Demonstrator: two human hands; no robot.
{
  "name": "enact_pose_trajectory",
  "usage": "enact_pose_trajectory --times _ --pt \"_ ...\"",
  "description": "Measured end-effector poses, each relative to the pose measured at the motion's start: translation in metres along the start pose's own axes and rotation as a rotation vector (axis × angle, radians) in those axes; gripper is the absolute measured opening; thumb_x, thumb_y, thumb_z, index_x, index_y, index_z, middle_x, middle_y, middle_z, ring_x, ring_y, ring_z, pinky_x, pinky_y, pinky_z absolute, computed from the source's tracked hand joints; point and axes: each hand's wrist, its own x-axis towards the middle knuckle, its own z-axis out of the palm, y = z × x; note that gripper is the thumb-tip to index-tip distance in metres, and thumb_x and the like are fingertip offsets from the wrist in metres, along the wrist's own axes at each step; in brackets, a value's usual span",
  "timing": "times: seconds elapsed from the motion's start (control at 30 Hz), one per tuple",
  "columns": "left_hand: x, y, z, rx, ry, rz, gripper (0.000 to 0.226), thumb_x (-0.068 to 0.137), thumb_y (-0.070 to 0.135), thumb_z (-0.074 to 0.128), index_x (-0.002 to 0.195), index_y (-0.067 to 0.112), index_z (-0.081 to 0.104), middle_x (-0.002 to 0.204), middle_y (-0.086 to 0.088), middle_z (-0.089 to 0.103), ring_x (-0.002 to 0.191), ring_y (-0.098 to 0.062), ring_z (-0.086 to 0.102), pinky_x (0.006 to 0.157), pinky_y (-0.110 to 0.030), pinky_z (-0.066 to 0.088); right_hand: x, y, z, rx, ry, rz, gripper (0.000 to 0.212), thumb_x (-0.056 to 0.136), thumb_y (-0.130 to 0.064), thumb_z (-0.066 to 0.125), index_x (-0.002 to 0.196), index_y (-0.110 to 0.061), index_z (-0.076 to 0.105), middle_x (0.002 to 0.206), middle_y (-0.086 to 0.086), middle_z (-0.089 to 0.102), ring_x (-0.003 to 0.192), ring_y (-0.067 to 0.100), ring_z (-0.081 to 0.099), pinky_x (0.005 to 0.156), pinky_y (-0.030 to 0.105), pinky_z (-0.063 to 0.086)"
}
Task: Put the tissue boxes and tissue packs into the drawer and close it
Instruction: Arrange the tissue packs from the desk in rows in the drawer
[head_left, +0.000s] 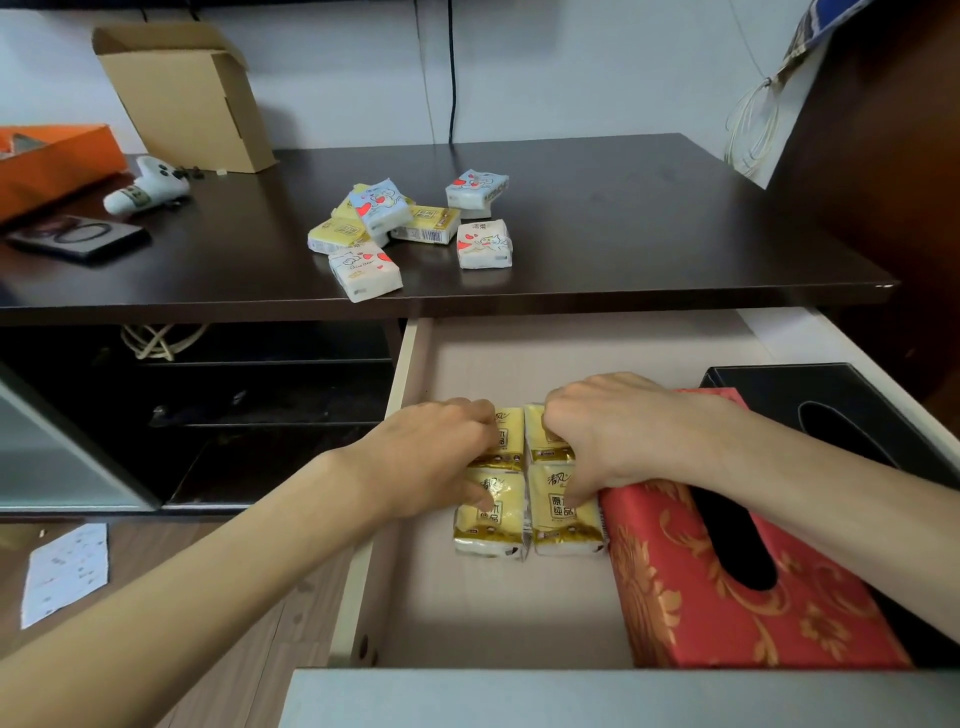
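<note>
The drawer (410, 364) stands pulled open below the dark tabletop. Inside it, a red patterned tissue box (691, 613) lies beside a black tissue box (810, 389) on the right. Several yellow tissue packs (566, 525) lie in a block left of the red box. My left hand (431, 457) rests on the left packs, fingers curled on a far-left pack. My right hand (618, 426) presses on the right packs, fingers bent over a far-right pack. Several more packs (410, 228), yellow, blue and white, lie scattered on the tabletop.
On the dark tabletop (649, 218) stand an open cardboard box (187, 98), an orange box (47, 161), a white toy (148, 189) and a phone (78, 239). Dark open shelves (234, 405) sit left of the drawer. A paper sheet (65, 571) lies on the floor.
</note>
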Motion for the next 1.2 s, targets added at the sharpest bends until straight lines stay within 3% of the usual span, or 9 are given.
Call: enact_pose_trajectory --times 0.23,0.33,0.43,0.6,0.7,0.8,0.9,1.0,1.2 --pt "-0.003 0.008 0.010 -0.029 0.095 -0.050 0.048 0.081 0.054 0.072 0.110 0.018 0.060 0.104 0.006 0.049 0.094 -0.016 0.054 0.068 -0.028 0.033 0.001 -0.001 -0.002 -0.018 -0.006 -0.001 0.057 0.073 -0.058 0.085 0.072 -0.024 0.039 0.082 -0.007 0.047 0.079 0.021 0.054 0.062 0.035 0.039" --pt "-0.003 0.011 0.012 -0.038 0.115 -0.052 0.048 0.080 0.053 0.074 0.107 0.017 0.059 0.096 0.008 0.040 0.093 -0.016 0.051 0.068 -0.028 0.031 0.001 -0.001 -0.002 -0.022 -0.004 -0.017 0.049 0.072 -0.059 0.084 0.082 -0.023 0.054 0.089 -0.005 0.056 0.085 0.023 0.059 0.064 0.034 0.042" --pt "-0.003 0.010 0.012 -0.066 0.117 -0.043 0.051 0.079 0.052 0.075 0.113 0.018 0.059 0.107 0.005 0.049 0.101 -0.017 0.052 0.071 -0.027 0.033 0.000 0.001 -0.002 0.017 -0.013 -0.015 0.055 0.073 -0.063 0.081 0.102 -0.018 0.069 0.102 -0.001 0.066 0.093 0.024 0.065 0.075 0.037 0.054" --pt "-0.002 0.009 0.007 -0.012 0.191 -0.038 0.059 0.077 0.062 0.068 0.118 0.020 0.062 0.123 0.004 0.050 0.109 -0.015 0.047 0.091 -0.031 0.043 0.002 0.007 -0.002 0.078 0.061 -0.021 0.046 0.082 -0.065 0.068 0.093 -0.020 0.069 0.101 -0.003 0.063 0.098 0.023 0.063 0.082 0.045 0.057" --pt "-0.006 0.009 -0.003 -0.043 0.231 -0.080 0.056 0.083 0.067 0.056 0.118 0.023 0.062 0.119 0.007 0.051 0.108 -0.013 0.049 0.089 -0.033 0.045 0.003 0.014 -0.008 0.128 0.167 -0.010 0.035 0.085 -0.063 0.061 0.093 -0.028 0.065 0.104 -0.009 0.063 0.103 0.022 0.062 0.080 0.040 0.050" --pt "-0.013 0.001 -0.022 -0.123 0.349 -0.130 0.042 0.090 0.058 0.052 0.116 0.027 0.062 0.113 0.010 0.056 0.107 -0.013 0.056 0.080 -0.038 0.051 0.004 0.021 -0.025 0.217 0.371 0.022 0.022 0.086 -0.058 0.061 0.088 -0.037 0.068 0.099 -0.015 0.071 0.100 0.018 0.067 0.073 0.036 0.042" --pt "-0.023 -0.018 -0.048 -0.202 0.524 -0.198 0.024 0.091 0.050 0.051 0.101 0.033 0.065 0.100 0.015 0.061 0.093 -0.008 0.061 0.071 -0.036 0.052 0.011 0.027 -0.046 0.489 0.543 0.042 0.014 0.087 -0.049 0.066 0.084 -0.036 0.070 0.080 -0.021 0.073 0.083 0.005 0.069 0.077 0.036 0.054" --pt "-0.029 -0.047 -0.072 -0.280 0.678 -0.316 0.021 0.087 0.047 0.049 0.090 0.036 0.066 0.086 0.018 0.065 0.079 -0.003 0.063 0.068 -0.034 0.054 0.034 0.035 -0.063 0.748 0.686 0.012 0.004 0.089 -0.035 0.071 0.092 -0.034 0.074 0.081 -0.018 0.074 0.074 0.003 0.067 0.083 0.039 0.058" --pt "-0.001 -0.147 -0.092 -0.343 0.714 -0.606 0.020 0.091 0.037 0.056 0.103 0.027 0.070 0.107 0.007 0.069 0.090 -0.011 0.064 0.077 -0.042 0.058 0.112 0.044 -0.105 0.824 0.733 0.047 0.017 0.089 -0.026 0.067 0.101 -0.037 0.068 0.105 -0.012 0.072 0.100 0.013 0.068 0.095 0.044 0.056"
